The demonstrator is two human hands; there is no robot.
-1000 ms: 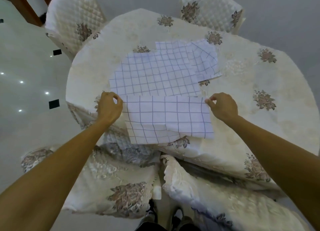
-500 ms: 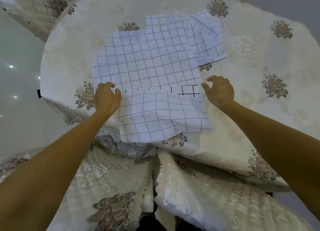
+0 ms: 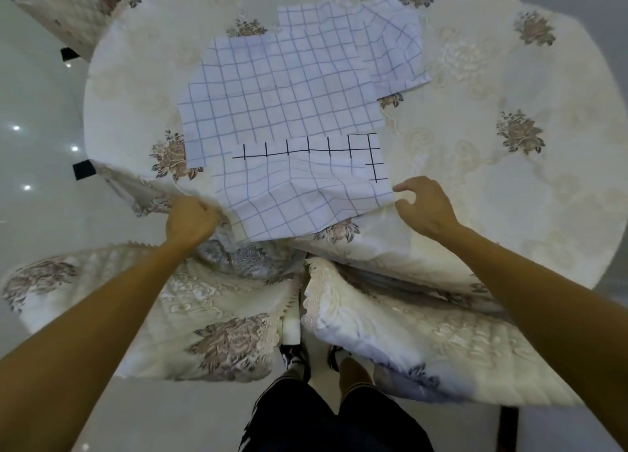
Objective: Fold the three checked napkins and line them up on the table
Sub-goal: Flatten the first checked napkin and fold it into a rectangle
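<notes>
The near napkin [image 3: 306, 193] lies rumpled at the front edge of the table [image 3: 482, 186] — right hand [image 3: 424, 207] just beside it, fingers loose and apart — left hand [image 3: 192, 220] curled at its other side, grip hidden

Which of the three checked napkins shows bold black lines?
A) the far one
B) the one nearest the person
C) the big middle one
B: the nearest napkin carries bold black lines along its far edge; the middle napkin and far napkin show only blue checks.
</notes>
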